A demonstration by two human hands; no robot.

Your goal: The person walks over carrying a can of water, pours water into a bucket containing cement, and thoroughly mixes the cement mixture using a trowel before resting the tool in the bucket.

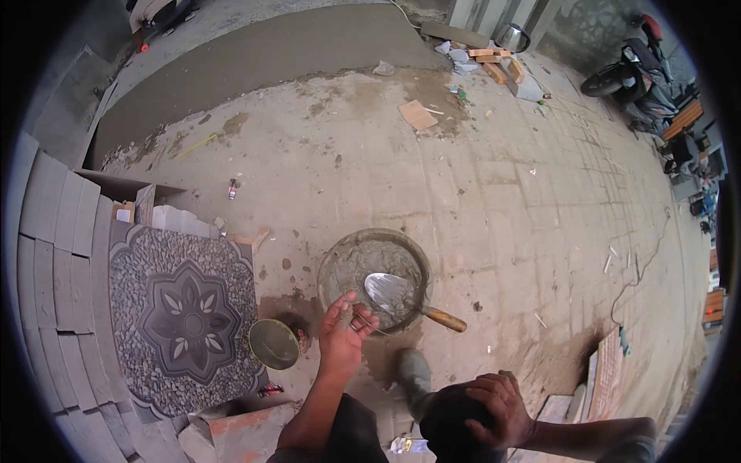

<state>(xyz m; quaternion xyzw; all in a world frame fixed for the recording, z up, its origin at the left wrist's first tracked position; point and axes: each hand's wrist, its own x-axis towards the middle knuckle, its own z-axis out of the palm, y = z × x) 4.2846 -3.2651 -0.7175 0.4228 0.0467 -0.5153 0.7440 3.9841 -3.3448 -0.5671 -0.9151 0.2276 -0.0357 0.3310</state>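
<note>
My left hand (343, 332) hovers at the near left rim of a round basin (330, 255) of wet grey mortar (355, 266). Its fingers are curled but apart, with greyish smears on them; I make out no object between them. A trowel (386, 292) lies on the mortar, its wooden handle (446, 319) sticking out over the right rim. My right hand (498, 405) rests on my dark-clothed knee, fingers spread over it. Left of my left forearm stands a small open can (274, 344) on damp ground.
A patterned floor tile (193, 320) lies at the left, beside stacked grey tiles (58, 204). A smooth grey mortar strip (255, 54) crosses the back. Brick pieces (494, 62), a kettle (512, 37) and a motorbike (641, 81) stand at the far right. My boot (414, 374) is near the basin.
</note>
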